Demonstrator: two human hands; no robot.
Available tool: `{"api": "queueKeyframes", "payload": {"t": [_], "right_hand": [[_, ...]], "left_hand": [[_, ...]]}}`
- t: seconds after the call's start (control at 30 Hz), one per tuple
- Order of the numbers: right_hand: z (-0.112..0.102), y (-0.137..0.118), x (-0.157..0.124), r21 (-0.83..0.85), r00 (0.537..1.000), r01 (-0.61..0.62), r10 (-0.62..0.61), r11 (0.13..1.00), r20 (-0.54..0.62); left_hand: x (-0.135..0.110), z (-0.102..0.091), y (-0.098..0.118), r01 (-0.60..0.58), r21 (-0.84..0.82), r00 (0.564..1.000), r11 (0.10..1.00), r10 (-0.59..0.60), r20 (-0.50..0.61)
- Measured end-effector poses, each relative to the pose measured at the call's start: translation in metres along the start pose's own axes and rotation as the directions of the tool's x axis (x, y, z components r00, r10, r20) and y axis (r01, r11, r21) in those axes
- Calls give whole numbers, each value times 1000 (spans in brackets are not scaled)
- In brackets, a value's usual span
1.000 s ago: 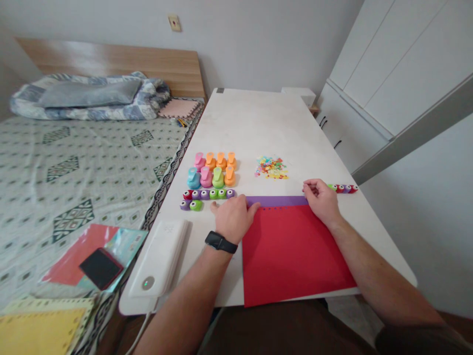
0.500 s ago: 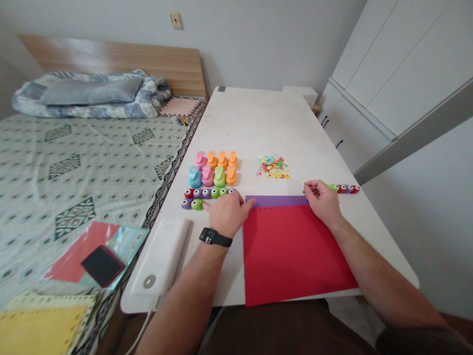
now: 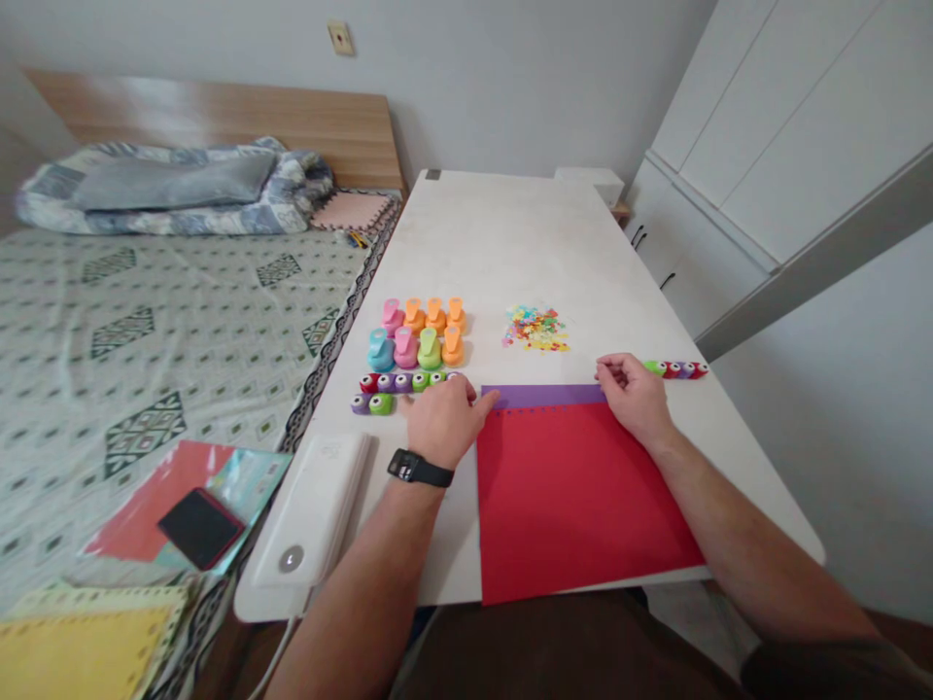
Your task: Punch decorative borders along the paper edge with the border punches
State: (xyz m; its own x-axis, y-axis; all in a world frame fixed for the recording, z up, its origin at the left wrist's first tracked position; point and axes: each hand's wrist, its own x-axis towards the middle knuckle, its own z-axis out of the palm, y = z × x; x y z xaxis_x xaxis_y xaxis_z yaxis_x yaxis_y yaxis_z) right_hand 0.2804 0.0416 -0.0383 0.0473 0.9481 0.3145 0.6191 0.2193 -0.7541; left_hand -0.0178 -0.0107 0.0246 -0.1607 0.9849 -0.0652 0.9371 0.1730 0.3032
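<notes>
A red paper sheet (image 3: pixel 583 496) lies over a purple sheet (image 3: pixel 546 395), whose top strip shows with small marks or holes along the red edge. My left hand (image 3: pixel 446 423), a black watch at its wrist, rests beside the top left corner. Its thumb reaches onto the purple strip, and its other fingers spread over the table near small craft punches (image 3: pixel 380 404). At the top right corner, my right hand (image 3: pixel 636 399) has its fingers curled and pressed together. Its palm covers that corner, so anything between the fingertips is hidden.
Larger craft punches (image 3: pixel 429 347) stand in two rows at the left. Beyond the sheets lies a heap of paper confetti (image 3: pixel 535 329). More small punches (image 3: pixel 685 369) line up at the right. A white corded device (image 3: pixel 313 515) sits front left; a phone (image 3: pixel 200 528) lies on the bed.
The whole view has shifted a little, so things appear slightly further left. Both hands keep nearly the same place on the sheets.
</notes>
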Motion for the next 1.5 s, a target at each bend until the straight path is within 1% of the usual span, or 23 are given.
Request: {"api": "queueKeyframes", "payload": {"t": [0.13, 0.23, 0.37, 0.47, 0.6, 0.67, 0.7, 0.73, 0.8, 0.87, 0.9, 0.97, 1.0, 1.07, 1.13, 1.23, 1.33, 1.4, 1.47, 1.5], "right_hand": [[-1, -1, 0, 4, 1000, -5, 5, 1000, -3], [-1, -3, 0, 8, 1000, -8, 8, 1000, -12], [-6, -3, 3, 3, 998, -13, 13, 1000, -62], [-18, 2, 13, -7, 985, -21, 19, 1000, -173], [-45, 19, 29, -24, 926, -56, 43, 998, -376], [-60, 29, 35, -83, 900, -94, 48, 992, -434], [-66, 35, 38, -128, 896, -116, 48, 985, -441], [-72, 40, 39, -185, 903, -133, 42, 974, -428], [-81, 49, 41, -323, 939, -126, 7, 938, -345], [-85, 56, 41, -469, 978, -60, -43, 881, -205], [-85, 59, 41, -532, 989, -17, -63, 847, -132], [-85, 63, 41, -622, 996, 56, -84, 781, -16], [-85, 65, 41, -652, 996, 80, -88, 754, 20], [-83, 67, 41, -689, 994, 105, -93, 717, 55], [-83, 68, 41, -704, 993, 118, -95, 701, 72], [-83, 65, 41, -688, 991, 132, -90, 714, 97], [-83, 55, 40, -614, 994, 109, -96, 782, 55], [-81, 47, 37, -496, 997, 60, -78, 866, -14], [-77, 38, 34, -321, 998, -2, -20, 947, -66], [-75, 33, 32, -220, 997, -27, 11, 975, -72]], "left_hand": [[0, 0, 1, -18, -1, 1000, 1000, 18, 14], [2, 3, 0, -56, -20, 998, 998, 57, 25], [3, 7, -2, -110, -65, 990, 992, 115, 75], [4, 8, -3, -130, -87, 985, 988, 138, 99], [5, 7, -4, -150, -105, 980, 983, 162, 115], [4, 7, -4, -154, -108, 979, 982, 167, 120], [4, 6, -4, -156, -107, 978, 982, 169, 120], [4, 6, -3, -158, -102, 978, 982, 170, 123], [4, 5, -3, -164, -94, 976, 982, 175, 131], [5, 6, -2, -172, -95, 973, 981, 184, 142], [5, 6, -2, -176, -99, 971, 979, 189, 148], [6, 7, -3, -186, -113, 966, 976, 203, 159], [6, 7, -3, -193, -121, 964, 974, 211, 163], [7, 8, -3, -212, -142, 958, 967, 234, 167], [8, 8, -4, -229, -169, 951, 959, 258, 173], [7, 7, -3, -246, -212, 942, 946, 285, 177], [7, 7, -3, -273, -261, 937, 926, 317, 145], [7, 8, -3, -293, -291, 935, 911, 337, 113], [7, 10, -3, -309, -322, 934, 895, 350, 76], [8, 11, -3, -314, -342, 934, 886, 353, 55]]}}
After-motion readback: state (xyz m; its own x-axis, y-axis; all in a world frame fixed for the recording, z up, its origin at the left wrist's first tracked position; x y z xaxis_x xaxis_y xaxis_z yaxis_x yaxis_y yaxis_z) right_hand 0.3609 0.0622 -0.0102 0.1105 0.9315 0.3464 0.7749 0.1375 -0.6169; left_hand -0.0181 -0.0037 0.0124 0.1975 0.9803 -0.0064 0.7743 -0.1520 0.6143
